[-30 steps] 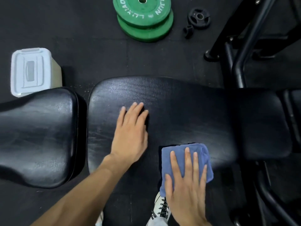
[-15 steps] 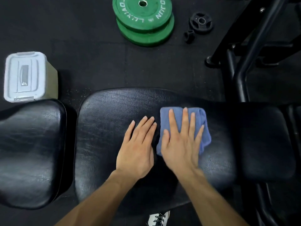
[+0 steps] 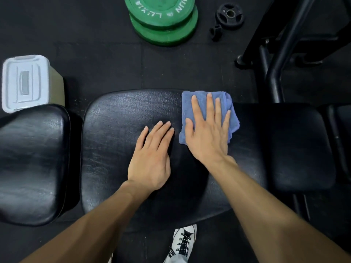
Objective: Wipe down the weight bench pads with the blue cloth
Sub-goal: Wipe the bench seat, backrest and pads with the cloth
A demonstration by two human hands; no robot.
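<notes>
A long black bench pad (image 3: 117,141) runs across the middle of the view, with a second black pad (image 3: 32,160) to its left across a narrow gap. The folded blue cloth (image 3: 232,118) lies at the far edge of the long pad. My right hand (image 3: 207,130) presses flat on the cloth, fingers spread. My left hand (image 3: 152,158) rests flat on the bare pad just left of the cloth, holding nothing.
On the dark rubber floor beyond the bench lie two stacked green weight plates (image 3: 163,18), a small black plate (image 3: 228,14) and a collar (image 3: 215,33). A white lidded bin (image 3: 24,82) stands at far left. Black rack tubing (image 3: 281,54) rises at right. My white shoe (image 3: 182,243) shows below.
My right hand has slid the blue cloth from the near edge of the pad across to its far edge. My left hand stayed flat on the pad.
</notes>
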